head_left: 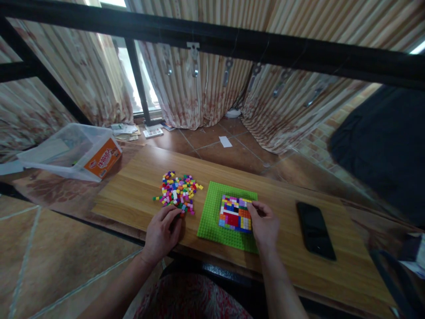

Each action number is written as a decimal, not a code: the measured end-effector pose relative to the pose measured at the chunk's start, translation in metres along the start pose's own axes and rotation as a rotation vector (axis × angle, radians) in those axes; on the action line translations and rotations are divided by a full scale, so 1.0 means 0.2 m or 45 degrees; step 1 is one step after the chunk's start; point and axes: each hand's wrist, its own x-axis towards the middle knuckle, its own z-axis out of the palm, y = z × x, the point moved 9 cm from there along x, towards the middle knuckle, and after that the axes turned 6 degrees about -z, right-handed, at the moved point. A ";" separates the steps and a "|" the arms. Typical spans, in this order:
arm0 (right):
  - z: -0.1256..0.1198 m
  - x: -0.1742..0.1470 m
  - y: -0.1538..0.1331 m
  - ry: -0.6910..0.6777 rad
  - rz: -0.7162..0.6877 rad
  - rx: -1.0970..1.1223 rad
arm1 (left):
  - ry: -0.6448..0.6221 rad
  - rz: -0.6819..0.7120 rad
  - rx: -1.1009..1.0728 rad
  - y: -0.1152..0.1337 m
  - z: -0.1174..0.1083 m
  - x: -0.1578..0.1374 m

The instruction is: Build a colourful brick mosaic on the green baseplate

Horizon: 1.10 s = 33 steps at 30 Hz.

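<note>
"Red, white, orange and blue are showing in that patch of bricks (pixel 234 217). Where is it sitting?"

"It is sitting on the green board (pixel 209 212), a bit toward the right side. Rows of bare green bumps are showing around it."

"How much is looking done?"

"The patch's bricks are sitting snug together, and I'm not seeing any big holes. I'm guessing it is nearly full, but the right hand (pixel 265 223) is hiding a bit of the edge."

"What is that hand doing?"

"Its thumb and finger are curling close together at the patch's right edge. I can't tell if they are pinching a brick."

"And the left hand (pixel 164 230)?"

"It is curling too, with its fingertips resting at the near edge of the loose pile (pixel 177 192). I can't tell if it is holding one."

"Are lots of bricks waiting there?"

"Yes, a big messy heap is lying on the wooden table (pixel 129 195), left of the board."

"What else is around?"

"A black phone (pixel 315 230) is lying off to the right, and a clear box (pixel 78 172) is standing over on the left."
</note>
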 end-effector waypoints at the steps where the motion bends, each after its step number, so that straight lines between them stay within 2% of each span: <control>1: 0.00 0.00 -0.01 -0.007 -0.008 -0.011 | -0.001 -0.002 0.002 0.00 0.00 0.00; 9: 0.01 0.00 -0.07 -0.038 -0.093 -0.097 | 0.004 0.002 0.009 -0.01 0.00 0.00; 13: 0.01 0.00 -0.07 -0.065 -0.077 -0.161 | 0.003 0.009 0.008 -0.01 0.01 0.00; 16: 0.01 0.00 -0.04 -0.081 -0.045 -0.104 | -0.014 0.025 -0.009 0.00 0.01 0.00; 19: -0.04 -0.01 -0.04 0.024 -0.067 -0.026 | -0.003 0.027 -0.006 0.01 0.00 0.01; 23: -0.09 -0.08 -0.13 0.129 -0.175 -0.052 | 0.009 0.011 -0.009 0.03 -0.01 0.00; 25: -0.04 -0.14 -0.22 0.070 -0.250 -0.047 | -0.006 0.007 -0.019 0.03 -0.01 0.00; 27: 0.06 -0.23 -0.34 -0.085 -0.395 -0.048 | -0.023 0.009 -0.031 0.03 0.00 0.00; 31: 0.39 -0.46 -0.52 -0.537 -0.694 -0.268 | -0.019 0.001 -0.047 0.03 0.00 0.00; 33: 0.52 -0.56 -0.55 -0.667 -0.802 -0.397 | -0.012 -0.001 -0.055 0.03 -0.01 -0.01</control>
